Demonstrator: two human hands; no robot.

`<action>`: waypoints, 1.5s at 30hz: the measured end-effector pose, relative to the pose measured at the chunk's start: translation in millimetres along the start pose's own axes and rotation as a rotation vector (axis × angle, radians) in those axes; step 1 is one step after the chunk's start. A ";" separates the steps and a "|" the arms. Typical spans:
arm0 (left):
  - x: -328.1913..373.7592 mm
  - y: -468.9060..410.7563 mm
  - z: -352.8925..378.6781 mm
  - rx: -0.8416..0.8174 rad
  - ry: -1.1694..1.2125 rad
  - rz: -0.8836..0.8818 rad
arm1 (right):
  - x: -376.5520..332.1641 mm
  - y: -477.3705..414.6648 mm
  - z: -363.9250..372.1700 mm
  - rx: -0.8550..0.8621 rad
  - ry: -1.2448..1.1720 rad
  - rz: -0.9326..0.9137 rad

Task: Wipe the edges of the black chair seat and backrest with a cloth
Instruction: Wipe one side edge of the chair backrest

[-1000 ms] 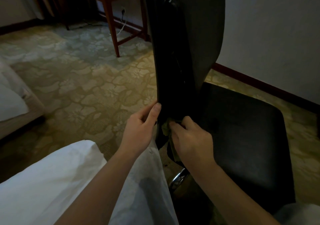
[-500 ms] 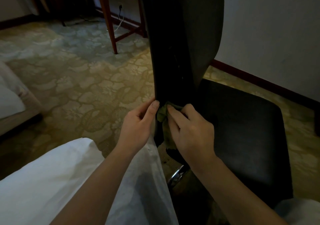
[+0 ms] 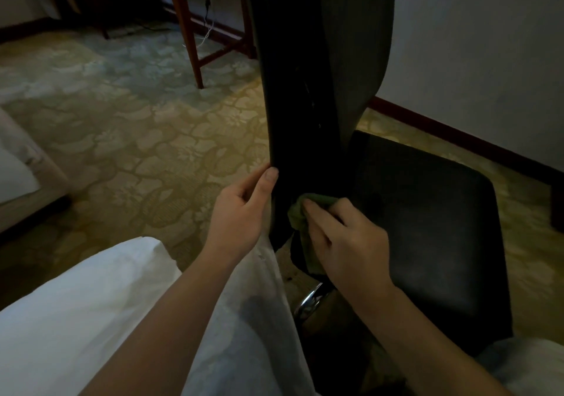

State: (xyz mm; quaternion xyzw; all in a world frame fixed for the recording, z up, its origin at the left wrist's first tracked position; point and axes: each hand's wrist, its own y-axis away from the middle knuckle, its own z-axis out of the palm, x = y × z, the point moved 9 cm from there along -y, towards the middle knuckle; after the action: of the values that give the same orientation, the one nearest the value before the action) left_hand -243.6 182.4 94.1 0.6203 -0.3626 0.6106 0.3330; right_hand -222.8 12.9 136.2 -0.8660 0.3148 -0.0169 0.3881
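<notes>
The black backrest [image 3: 305, 90] rises edge-on in the middle of the head view, with the black seat [image 3: 427, 228] spreading to its right. My left hand [image 3: 241, 212] grips the backrest's lower left edge, thumb on its near face. My right hand [image 3: 345, 243] holds a green cloth [image 3: 300, 215] bunched under its fingers and presses it against the bottom of the backrest, near where it meets the seat. Part of the cloth hangs down behind my palm.
A chrome chair base part [image 3: 311, 301] shows below my right wrist. My white-clad leg [image 3: 106, 319] fills the lower left. A wooden table leg [image 3: 189, 29] and a wall socket cable [image 3: 207, 26] stand behind. A bed corner [image 3: 18, 167] sits left, a wall [image 3: 473, 45] right.
My right hand with the cloth has slid a little up the backrest's lower edge. My left hand stays gripping the same edge.
</notes>
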 end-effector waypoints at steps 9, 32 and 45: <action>1.3 -0.1 -0.7 -0.003 -0.016 0.001 | -5.7 -13.6 26.9 -0.074 0.025 0.031; -1.9 1.1 2.1 -0.009 -0.045 0.010 | 11.7 20.1 42.7 -0.233 0.038 0.114; -5.0 0.2 0.5 0.011 -0.049 0.015 | -3.2 -6.8 32.1 -0.085 -0.020 0.088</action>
State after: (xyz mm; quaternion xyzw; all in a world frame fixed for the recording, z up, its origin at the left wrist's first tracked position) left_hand -243.5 182.1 89.0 0.6343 -0.3720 0.5994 0.3162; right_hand -213.0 39.3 119.1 -0.8672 0.3492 0.0224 0.3542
